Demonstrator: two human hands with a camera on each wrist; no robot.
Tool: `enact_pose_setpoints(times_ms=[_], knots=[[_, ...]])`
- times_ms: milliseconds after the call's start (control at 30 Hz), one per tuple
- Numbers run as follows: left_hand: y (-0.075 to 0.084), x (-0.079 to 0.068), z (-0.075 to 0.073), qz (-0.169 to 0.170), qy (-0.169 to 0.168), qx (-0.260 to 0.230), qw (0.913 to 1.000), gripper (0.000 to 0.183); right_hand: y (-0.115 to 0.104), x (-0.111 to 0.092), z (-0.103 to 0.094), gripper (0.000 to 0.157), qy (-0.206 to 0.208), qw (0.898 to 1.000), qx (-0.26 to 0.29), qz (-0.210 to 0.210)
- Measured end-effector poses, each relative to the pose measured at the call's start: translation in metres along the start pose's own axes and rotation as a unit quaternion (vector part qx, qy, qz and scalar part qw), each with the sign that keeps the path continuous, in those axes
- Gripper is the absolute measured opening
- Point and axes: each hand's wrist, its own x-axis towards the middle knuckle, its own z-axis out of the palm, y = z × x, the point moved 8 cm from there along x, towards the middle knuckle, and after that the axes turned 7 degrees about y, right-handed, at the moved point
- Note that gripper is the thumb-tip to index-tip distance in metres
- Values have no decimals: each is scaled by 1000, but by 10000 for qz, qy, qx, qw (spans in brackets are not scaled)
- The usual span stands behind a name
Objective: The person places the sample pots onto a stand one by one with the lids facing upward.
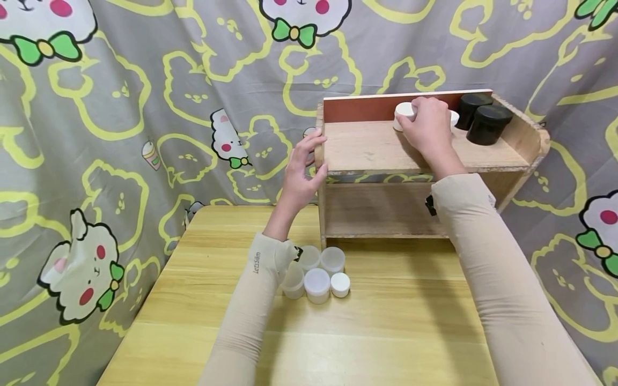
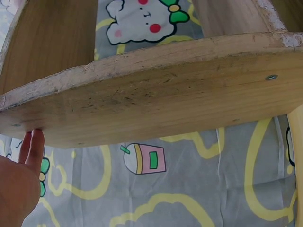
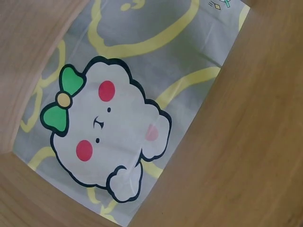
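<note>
A two-tier wooden shelf (image 1: 357,147) stands at the back of the table. On its top board my right hand (image 1: 431,128) pinches a small white lidded jar (image 1: 403,113). Another white jar (image 1: 454,118) is partly hidden behind that hand. To the right are two black jars, one at the front (image 1: 490,126) and one behind it (image 1: 468,107). My left hand (image 1: 301,174) touches the shelf's left end with its fingers spread. In the left wrist view, fingertips (image 2: 34,146) rest against the side panel (image 2: 142,101). The right wrist view shows neither the right hand nor the jar.
Several translucent lidded tubs (image 1: 317,284) and a small white jar (image 1: 340,284) cluster on the wooden table (image 1: 386,338), just in front of the shelf's left end. A patterned grey curtain (image 1: 193,155) hangs behind the table and along its left side.
</note>
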Motion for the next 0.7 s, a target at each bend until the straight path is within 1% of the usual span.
enact_pose_setpoints(times_ms=[133,267,467,700], knots=[[0,-1,0,-11,-34,-38,10000,52,2,-1,0,45,131,9999,-10,35],[-1,-1,0,-19,-44,25,10000,51,1,-1,1,44,220,9997,21,47],[-2,-2,1,-25,-62,99,9999,51,2,-3,5,48,193,9996,94,194],[-1,0,1,30,-43,102,9999,51,2,-2,3,41,408,9990,100,140]])
